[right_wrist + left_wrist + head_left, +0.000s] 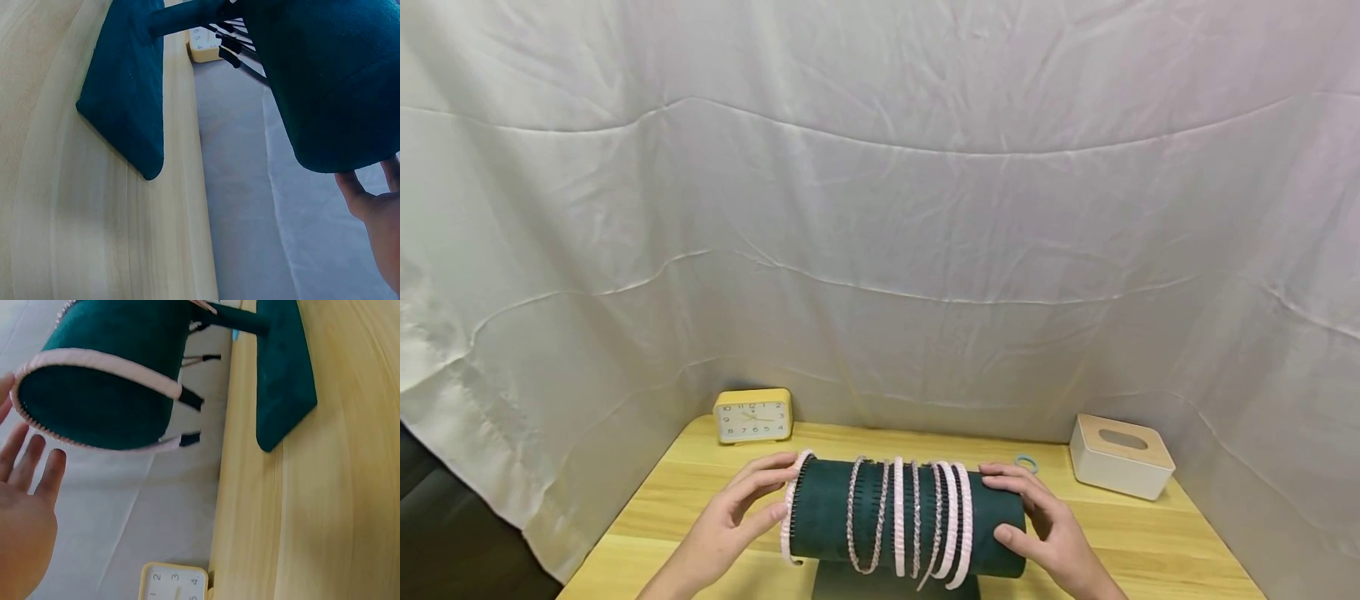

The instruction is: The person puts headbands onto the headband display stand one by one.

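Observation:
A dark green, velvet-like headband stand has a horizontal cylinder on a post and flat base. Several headbands hang over it, some plain pale pink, others thin and braided or beaded. At the cylinder's left end is a pink headband with black comb teeth inside and black tips. My left hand is beside that band, fingers extended and fingertips at its edge. My right hand holds the cylinder's bare right end, thumb on the front and fingers over the top. In the right wrist view, some fingertips are hidden behind the cylinder.
On the wooden table, a yellow clock stands at the back left. A white tissue box with a wooden lid is at the back right. A small blue ring lies behind the right hand. Pale curtains enclose the table.

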Motion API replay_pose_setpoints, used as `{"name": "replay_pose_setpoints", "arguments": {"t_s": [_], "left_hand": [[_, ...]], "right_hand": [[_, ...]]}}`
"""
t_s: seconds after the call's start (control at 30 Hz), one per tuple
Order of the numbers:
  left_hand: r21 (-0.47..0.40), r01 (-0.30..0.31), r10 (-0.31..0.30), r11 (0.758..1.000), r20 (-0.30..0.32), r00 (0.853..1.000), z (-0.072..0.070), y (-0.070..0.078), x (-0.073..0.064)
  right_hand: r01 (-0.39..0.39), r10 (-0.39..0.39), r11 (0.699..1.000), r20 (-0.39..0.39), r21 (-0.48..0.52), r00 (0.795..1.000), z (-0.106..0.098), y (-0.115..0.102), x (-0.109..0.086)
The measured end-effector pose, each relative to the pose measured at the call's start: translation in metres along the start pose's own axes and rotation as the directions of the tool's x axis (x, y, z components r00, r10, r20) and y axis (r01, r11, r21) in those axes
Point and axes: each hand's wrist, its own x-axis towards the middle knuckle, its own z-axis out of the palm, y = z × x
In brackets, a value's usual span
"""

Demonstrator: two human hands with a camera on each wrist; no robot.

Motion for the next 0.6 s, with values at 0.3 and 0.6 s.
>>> {"name": "replay_pose_setpoints", "arguments": {"t_s": [0.3, 0.6], "left_hand": [[0.114, -0.031, 0.028, 0.993, 0.031, 0.999, -0.002, -0.003, 0.004], [0.121, -0.055, 0.049, 0.991, 0.049, 0.998, 0.003, -0.002, 0.011]], "right_hand": [[-0.018, 0.018, 1.000, 0.000, 0.002, 1.000, 0.000, -0.001, 0.000], [-0.006, 0.006, 1.000, 0.003, 0.011, 1.000, 0.000, -0.001, 0.000]]}}
